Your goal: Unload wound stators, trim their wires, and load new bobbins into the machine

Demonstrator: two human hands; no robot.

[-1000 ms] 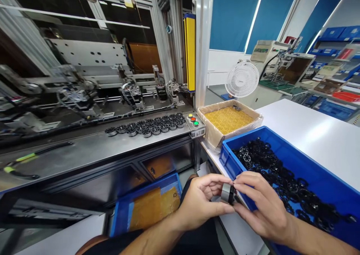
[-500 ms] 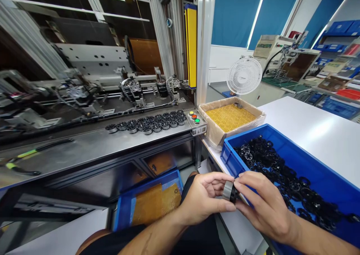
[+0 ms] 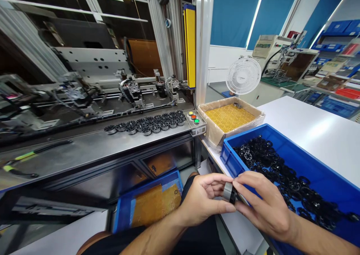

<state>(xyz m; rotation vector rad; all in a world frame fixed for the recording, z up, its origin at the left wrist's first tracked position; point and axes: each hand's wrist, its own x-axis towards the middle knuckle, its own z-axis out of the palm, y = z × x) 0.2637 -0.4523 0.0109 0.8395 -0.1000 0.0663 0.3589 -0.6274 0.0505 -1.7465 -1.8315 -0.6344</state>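
Low in front of my lap, my left hand [image 3: 199,197] pinches a small grey metal ring [image 3: 227,191] between thumb and fingers. A black plastic piece [image 3: 233,196] sits against the ring's right side. My right hand [image 3: 266,204] grips that side with its fingertips, partly hiding the black piece. Right beside my right hand, a blue bin [image 3: 231,161] holds a heap of loose black plastic wheel-shaped parts [image 3: 292,183]. Several similar grey rings with black spoked faces [image 3: 156,123] stand in rows on the metal ledge to the left.
Yellow, red and green buttons [image 3: 194,117] sit at the ledge's end. Pliers [image 3: 22,157] with black and yellow-green handles lie at far left. A plastic-lined carton [image 3: 215,131], a white fan [image 3: 243,76] and a white table [image 3: 317,123] are beyond. A blue tray [image 3: 119,215] stands below.
Both hands keep hold of the ring in nearly the same place, with only slight finger movement. The view has shifted a little.
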